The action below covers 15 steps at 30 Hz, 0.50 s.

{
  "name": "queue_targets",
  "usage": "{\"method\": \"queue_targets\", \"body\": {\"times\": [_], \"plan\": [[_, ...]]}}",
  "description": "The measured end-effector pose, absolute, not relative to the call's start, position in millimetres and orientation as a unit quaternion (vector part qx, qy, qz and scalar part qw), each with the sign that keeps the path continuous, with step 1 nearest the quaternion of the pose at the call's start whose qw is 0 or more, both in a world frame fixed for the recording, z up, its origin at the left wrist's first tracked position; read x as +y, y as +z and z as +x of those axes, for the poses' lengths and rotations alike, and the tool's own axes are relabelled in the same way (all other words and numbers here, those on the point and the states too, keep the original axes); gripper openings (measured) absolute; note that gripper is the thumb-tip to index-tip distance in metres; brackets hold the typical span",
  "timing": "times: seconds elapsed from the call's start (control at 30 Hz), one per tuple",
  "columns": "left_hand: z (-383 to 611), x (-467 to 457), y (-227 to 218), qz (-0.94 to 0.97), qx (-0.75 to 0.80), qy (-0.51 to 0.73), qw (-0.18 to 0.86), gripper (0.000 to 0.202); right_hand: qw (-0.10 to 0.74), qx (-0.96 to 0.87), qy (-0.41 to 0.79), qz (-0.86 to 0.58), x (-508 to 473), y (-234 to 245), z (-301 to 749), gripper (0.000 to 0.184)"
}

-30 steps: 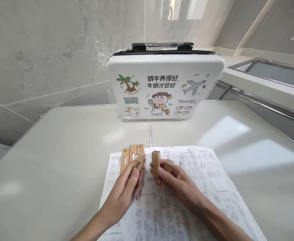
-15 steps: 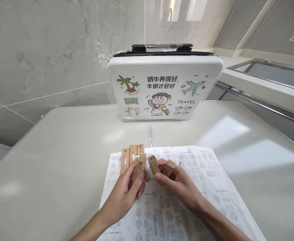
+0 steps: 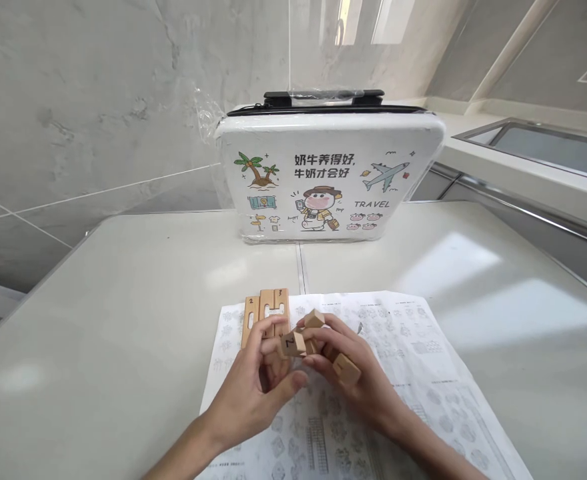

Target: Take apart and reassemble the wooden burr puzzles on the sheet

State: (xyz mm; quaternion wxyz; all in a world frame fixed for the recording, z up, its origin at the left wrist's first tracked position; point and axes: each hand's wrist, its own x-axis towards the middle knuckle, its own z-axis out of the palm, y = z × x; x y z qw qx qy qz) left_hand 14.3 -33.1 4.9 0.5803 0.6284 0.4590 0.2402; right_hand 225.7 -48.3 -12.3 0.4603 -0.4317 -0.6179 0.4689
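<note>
My left hand point(image 3: 258, 393) and my right hand point(image 3: 356, 380) meet over a printed sheet of puzzle diagrams point(image 3: 423, 347). Between the fingers of both hands sit notched wooden puzzle pieces point(image 3: 293, 343), one with a "2" written on its end. My right hand also grips a second wooden piece point(image 3: 347, 369) that sticks out over its knuckles. Just beyond my left fingertips, three more numbered wooden pieces point(image 3: 266, 313) lie side by side at the sheet's top left corner.
A white suitcase-shaped box point(image 3: 331, 177) with cartoon travel pictures stands upright at the back of the white table point(image 3: 123, 320). Grey tiled wall lies to the left. A ledge with a metal-framed recess point(image 3: 538, 143) runs along the right.
Both hands have come together and dropped slightly toward me. The pieces that were held apart are now pressed against each other, and the right hand has turned its pieces over.
</note>
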Motion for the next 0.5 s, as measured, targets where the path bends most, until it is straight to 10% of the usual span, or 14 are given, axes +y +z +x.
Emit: {"method": "queue_targets", "body": {"times": [0.3, 0.5], "plan": [[14.6, -31.7, 6.7, 0.574, 0.442, 0.28, 0.63, 0.049, 0.395, -0.715, 0.395, -0.419, -54.7, -16.9, 223.6, 0.041], [16.5, -28.3, 7.2, 0.557, 0.451, 0.301, 0.629, 0.048, 0.486, -0.642, 0.348, -0.48, -48.8, -19.9, 223.8, 0.025]]}}
